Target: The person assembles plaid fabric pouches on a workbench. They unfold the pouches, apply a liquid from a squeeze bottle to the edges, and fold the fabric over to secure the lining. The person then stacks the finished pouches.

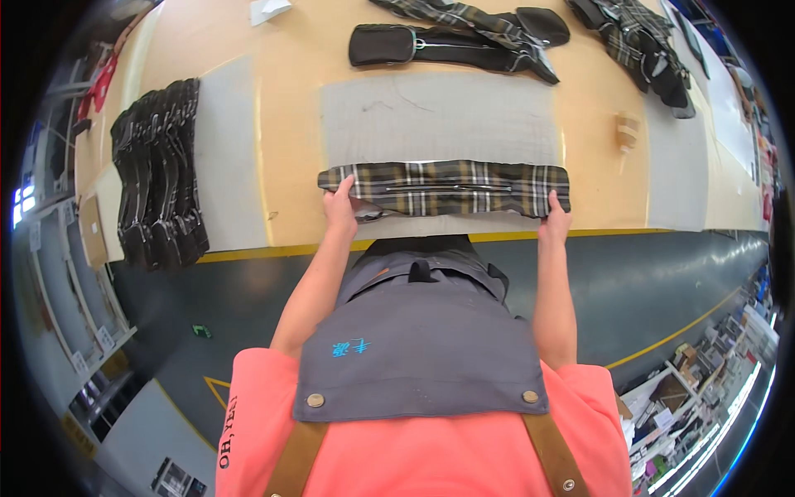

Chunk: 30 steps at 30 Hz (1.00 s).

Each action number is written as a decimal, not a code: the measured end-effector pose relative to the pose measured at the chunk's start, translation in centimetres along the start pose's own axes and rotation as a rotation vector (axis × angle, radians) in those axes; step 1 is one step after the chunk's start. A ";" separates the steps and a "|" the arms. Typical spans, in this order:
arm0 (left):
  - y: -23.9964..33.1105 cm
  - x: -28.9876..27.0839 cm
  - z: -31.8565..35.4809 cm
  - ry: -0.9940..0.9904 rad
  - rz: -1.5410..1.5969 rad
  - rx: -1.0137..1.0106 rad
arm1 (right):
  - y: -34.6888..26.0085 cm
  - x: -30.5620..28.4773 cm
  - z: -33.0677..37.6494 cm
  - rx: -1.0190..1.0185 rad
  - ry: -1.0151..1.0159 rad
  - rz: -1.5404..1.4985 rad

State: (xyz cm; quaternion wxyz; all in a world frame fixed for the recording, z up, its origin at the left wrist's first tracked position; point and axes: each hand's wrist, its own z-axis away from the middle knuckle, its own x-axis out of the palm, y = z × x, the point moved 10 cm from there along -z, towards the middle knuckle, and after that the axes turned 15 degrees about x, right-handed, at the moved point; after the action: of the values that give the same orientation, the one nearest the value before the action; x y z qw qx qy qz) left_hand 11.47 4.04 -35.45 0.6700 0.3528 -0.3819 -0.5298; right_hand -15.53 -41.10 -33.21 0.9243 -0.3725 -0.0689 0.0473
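Well apart, the left hand (340,209) and right hand (556,219) pinch opposite ends of the zippered plaid fabric strip (447,189) over the near end of the grey mat (439,124), seemingly to keep it straight, while dark zippered pieces (157,178) overlap left of that mat, perhaps to save room.

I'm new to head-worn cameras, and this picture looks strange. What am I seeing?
There's no robot here, just a person's two bare hands. The picture comes from a fisheye camera worn on their head, looking down, so straight edges bend toward the rim. The left hand and right hand hold opposite ends of a plaid fabric piece at the near edge of a table. To the left lie overlapping dark fabric pieces; farther back lies a black and plaid bundle.
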 end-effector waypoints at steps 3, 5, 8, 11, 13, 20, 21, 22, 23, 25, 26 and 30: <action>0.6 2.1 1.5 -0.103 0.200 -0.206 | 0.0 0.4 0.1 0.041 -0.035 -0.004; 1.9 3.1 3.2 -0.124 0.201 -0.295 | 0.0 0.1 0.0 0.057 -0.038 -0.019; 3.7 4.3 4.1 -0.247 0.116 -0.241 | 0.0 0.3 0.2 0.069 -0.035 0.003; 5.3 5.6 4.5 -0.382 -0.084 -0.117 | 0.0 0.3 -0.1 0.055 -0.031 0.022; 6.9 6.8 4.8 -0.460 -0.230 0.051 | 0.1 0.1 -0.3 0.062 -0.037 0.031; 8.4 6.4 4.2 -0.925 -0.867 0.736 | 0.0 0.1 -0.4 0.057 -0.038 0.033; 8.5 6.2 4.2 -0.960 -0.827 0.765 | 0.0 0.1 -0.4 0.056 -0.036 0.033; 8.4 6.0 4.1 -0.996 -0.845 0.795 | 0.0 0.2 -0.4 0.056 -0.036 0.034; 8.4 5.9 3.9 -1.033 -0.863 0.824 | -0.1 0.2 -0.3 0.056 -0.036 0.036; 7.5 5.3 2.8 -0.970 -0.764 0.605 | 0.0 0.3 -0.4 0.060 -0.050 0.036; 6.9 5.3 2.5 -0.868 -0.643 0.361 | -0.1 0.1 -0.4 0.059 -0.050 0.035; 5.6 2.2 0.4 -0.368 -0.229 -0.049 | -0.1 0.4 0.0 0.072 -0.045 0.037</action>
State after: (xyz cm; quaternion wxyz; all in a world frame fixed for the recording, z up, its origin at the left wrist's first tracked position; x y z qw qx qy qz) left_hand 13.87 2.94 -30.07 0.5328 0.2749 -0.4422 -0.6671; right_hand -15.10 -41.13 -33.11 0.9343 -0.3391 -0.0808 0.0753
